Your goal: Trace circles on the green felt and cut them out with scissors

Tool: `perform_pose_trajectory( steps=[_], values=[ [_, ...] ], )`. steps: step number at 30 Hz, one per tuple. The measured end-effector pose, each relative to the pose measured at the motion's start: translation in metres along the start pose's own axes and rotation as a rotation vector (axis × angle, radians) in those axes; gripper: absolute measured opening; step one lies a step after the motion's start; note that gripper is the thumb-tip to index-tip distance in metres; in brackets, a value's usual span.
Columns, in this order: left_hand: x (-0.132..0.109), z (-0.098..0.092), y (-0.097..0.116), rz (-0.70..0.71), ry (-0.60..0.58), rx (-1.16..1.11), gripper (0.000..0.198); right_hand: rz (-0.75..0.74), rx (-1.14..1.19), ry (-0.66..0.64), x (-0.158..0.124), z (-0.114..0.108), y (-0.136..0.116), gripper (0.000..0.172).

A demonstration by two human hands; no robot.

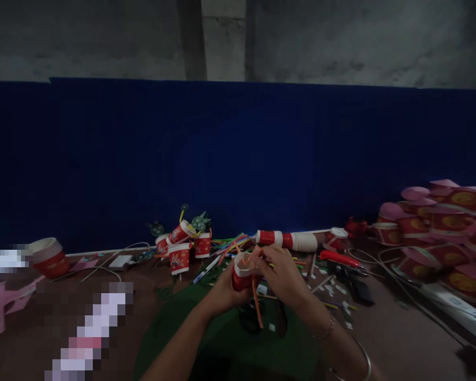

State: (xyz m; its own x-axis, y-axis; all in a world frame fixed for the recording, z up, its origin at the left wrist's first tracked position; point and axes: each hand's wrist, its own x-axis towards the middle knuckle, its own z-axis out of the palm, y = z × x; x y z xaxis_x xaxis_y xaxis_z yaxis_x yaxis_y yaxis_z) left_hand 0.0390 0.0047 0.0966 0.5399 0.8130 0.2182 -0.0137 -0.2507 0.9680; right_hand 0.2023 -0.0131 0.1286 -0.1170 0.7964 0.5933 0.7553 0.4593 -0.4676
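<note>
A red paper cup (243, 271) with a white rim is wrapped in the fingers of my left hand (227, 288), its mouth facing up and slightly tilted. At the cup's rim my right hand (280, 270) pinches a bent orange straw (247, 258). Another orange length (257, 307) hangs down the cup's right side; whether it is part of the same straw I cannot tell. Behind the hands lies a pile of coloured straws (226, 248). Dark scissors (250, 315) rest on the table below the cup, partly covered by my hands.
Several decorated red cups (179, 258) stand at the back left. A stack of paper cups (301, 242) lies on its side behind my right hand. Red-handled tool (339, 258), paper scraps (331, 288) and cables are to the right, beside piled red-and-pink cup crafts (436, 227).
</note>
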Motion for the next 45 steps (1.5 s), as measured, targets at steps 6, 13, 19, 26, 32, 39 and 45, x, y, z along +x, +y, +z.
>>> perform_pose_trajectory(
  steps=[6, 13, 19, 26, 32, 39, 45],
  values=[
    [0.003, -0.007, -0.002, 0.033, 0.029, 0.094, 0.063, -0.102, -0.135, 0.109, -0.002, 0.001, -0.003, 0.027],
    [0.001, -0.014, 0.009, 0.455, 0.236, 0.757, 0.047, -0.112, -0.19, 0.06, 0.0, 0.004, 0.008, 0.024],
    [-0.001, -0.004, 0.019, 0.418, 0.013, 0.863, 0.044, -0.117, -0.185, 0.008, 0.0, 0.005, 0.003, 0.026],
    [0.001, -0.004, 0.014, 0.378, -0.035, 0.716, 0.051, -0.068, -0.162, -0.021, 0.001, 0.004, 0.007, 0.021],
    [0.002, -0.005, 0.013, 0.472, -0.012, 0.72, 0.059, -0.037, -0.126, -0.042, 0.004, 0.003, 0.008, 0.028],
    [0.001, -0.011, 0.011, 0.387, 0.079, 0.825, 0.051, -0.019, 0.036, 0.095, 0.004, -0.003, 0.011, 0.027],
    [-0.004, -0.027, 0.027, 0.282, 0.389, 1.233, 0.03, 0.064, -0.048, 0.11, 0.006, -0.006, 0.02, 0.024]
  ],
)
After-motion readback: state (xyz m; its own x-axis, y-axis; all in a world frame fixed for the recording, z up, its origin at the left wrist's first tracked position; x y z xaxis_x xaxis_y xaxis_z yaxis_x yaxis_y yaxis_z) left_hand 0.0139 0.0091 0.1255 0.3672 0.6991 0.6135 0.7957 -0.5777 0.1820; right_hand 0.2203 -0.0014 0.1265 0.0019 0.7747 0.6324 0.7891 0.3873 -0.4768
